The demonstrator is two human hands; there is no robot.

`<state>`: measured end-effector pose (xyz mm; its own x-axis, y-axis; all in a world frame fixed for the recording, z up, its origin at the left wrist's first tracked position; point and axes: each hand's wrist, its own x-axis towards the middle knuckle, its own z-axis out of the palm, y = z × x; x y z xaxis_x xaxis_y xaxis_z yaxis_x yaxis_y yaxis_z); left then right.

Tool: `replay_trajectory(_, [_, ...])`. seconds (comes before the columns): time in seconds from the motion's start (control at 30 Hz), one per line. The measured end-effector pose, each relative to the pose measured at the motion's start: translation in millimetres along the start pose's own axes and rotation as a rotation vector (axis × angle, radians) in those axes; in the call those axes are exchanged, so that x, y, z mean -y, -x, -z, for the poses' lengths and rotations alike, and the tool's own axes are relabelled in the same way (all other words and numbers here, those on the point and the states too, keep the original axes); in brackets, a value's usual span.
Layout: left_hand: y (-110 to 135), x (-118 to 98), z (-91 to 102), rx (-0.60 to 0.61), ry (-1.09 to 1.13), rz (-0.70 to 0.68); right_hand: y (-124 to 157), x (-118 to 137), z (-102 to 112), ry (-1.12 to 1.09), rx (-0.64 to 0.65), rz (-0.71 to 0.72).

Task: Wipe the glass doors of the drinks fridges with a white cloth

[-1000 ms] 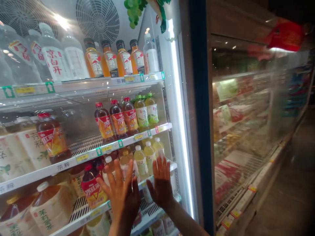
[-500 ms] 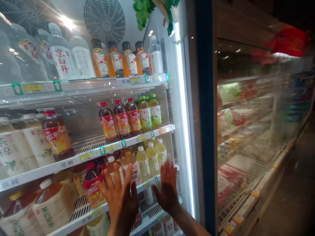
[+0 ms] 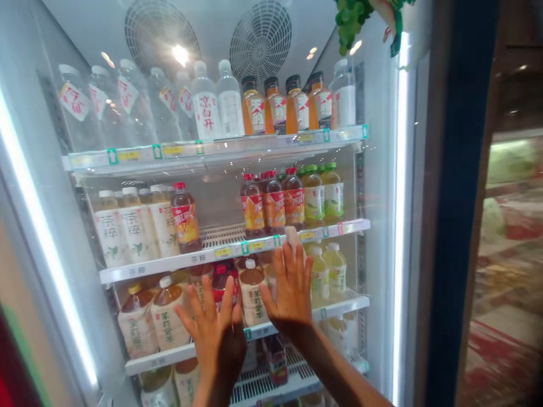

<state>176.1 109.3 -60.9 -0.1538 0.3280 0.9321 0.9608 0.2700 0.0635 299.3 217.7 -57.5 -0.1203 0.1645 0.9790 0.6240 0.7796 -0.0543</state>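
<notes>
A drinks fridge with a lit interior fills the view, seen through glass with reflections on it. My left hand (image 3: 216,322) is raised with its fingers spread, in front of the third shelf, holding nothing. To its right, my right hand (image 3: 292,288) also has its fingers stretched upward, palm towards the glass. A pale patch shows at its fingertips; I cannot tell what it is. Whether either palm touches the glass is unclear. Behind the hands stand a jasmine tea bottle (image 3: 253,294) and a red-labelled bottle (image 3: 223,282), partly hidden.
Clear water bottles (image 3: 206,107) and orange drinks (image 3: 278,107) line the top shelf. Red-capped iced tea bottles (image 3: 253,209) stand on the second shelf (image 3: 148,268). A dark frame (image 3: 460,198) borders the fridge at right, with blurred shelves of packaged goods (image 3: 504,254) beyond.
The view has swung left, so the fridge's left side now shows and its contents sit further right. My hands remain raised with fingers spread, the right now higher against the shelves.
</notes>
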Motion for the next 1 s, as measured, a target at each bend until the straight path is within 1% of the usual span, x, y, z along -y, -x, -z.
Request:
replay_trajectory(0.03, [-0.4, 7.4, 3.5, -0.009, -0.015, 0.003, -7.4, 9.1, -1.8, -0.008, -0.008, -0.007])
replay_trajectory(0.07, [-0.2, 14.4, 7.1, -0.02, -0.029, 0.006, -8.7, 18.3, -3.8, -0.008, -0.012, -0.006])
replay_trajectory(0.13, [1.4, 28.2, 14.1, -0.031, -0.05, 0.016, 5.6, 36.5, -8.8, -0.001, 0.003, 0.046])
replay_trajectory(0.2, [4.1, 41.8, 20.4, -0.029, -0.071, 0.03, 25.9, 53.9, -14.2, -0.002, 0.041, 0.139])
replay_trajectory(0.23, [5.4, 48.1, 23.1, -0.027, -0.082, 0.035, 30.9, 62.1, -16.5, -0.007, 0.057, 0.177])
replay_trajectory(0.27, [6.5, 53.7, 25.2, -0.022, -0.095, 0.042, 29.8, 70.0, -18.4, -0.01, 0.059, 0.196])
replay_trajectory(0.3, [7.5, 58.3, 26.7, -0.019, -0.105, 0.048, 22.9, 77.4, -19.8, -0.011, 0.049, 0.192])
replay_trajectory(0.4, [9.6, 66.1, 28.4, -0.022, -0.115, 0.066, -11.3, 96.7, -22.1, -0.031, 0.007, 0.148])
replay_trajectory(0.43, [10.2, 67.4, 28.7, -0.028, -0.111, 0.071, -17.5, 101.8, -22.7, -0.042, 0.0, 0.137])
replay_trajectory(0.5, [11.2, 70.1, 30.2, -0.049, -0.104, 0.082, -13.0, 109.6, -24.1, -0.049, 0.003, 0.128])
replay_trajectory(0.6, [10.8, 79.0, 36.4, -0.064, -0.106, 0.108, 12.3, 119.0, -27.3, -0.048, 0.036, 0.164])
replay_trajectory(0.63, [9.9, 83.3, 39.3, -0.063, -0.107, 0.116, 15.2, 123.0, -28.6, -0.052, 0.051, 0.176])
replay_trajectory(0.67, [8.7, 88.1, 42.3, -0.061, -0.108, 0.121, 12.9, 128.1, -30.0, -0.06, 0.063, 0.186])
replay_trajectory(0.8, [3.6, 106.6, 54.0, -0.064, -0.107, 0.131, -18.6, 153.0, -35.0, -0.11, 0.063, 0.19])
replay_trajectory(0.83, [3.1, 110.5, 56.4, -0.064, -0.102, 0.137, -19.2, 157.7, -36.0, -0.116, 0.062, 0.185])
replay_trajectory(0.9, [3.3, 117.0, 60.7, -0.061, -0.087, 0.148, -4.3, 162.2, -36.7, -0.119, 0.076, 0.184])
replay_trajectory(0.97, [4.0, 121.5, 63.3, -0.046, -0.071, 0.151, 17.3, 160.6, -35.9, -0.132, 0.106, 0.222])
replay_trajectory(1.0, [4.0, 122.6, 63.7, -0.038, -0.066, 0.147, 22.7, 158.5, -35.0, -0.139, 0.114, 0.239])
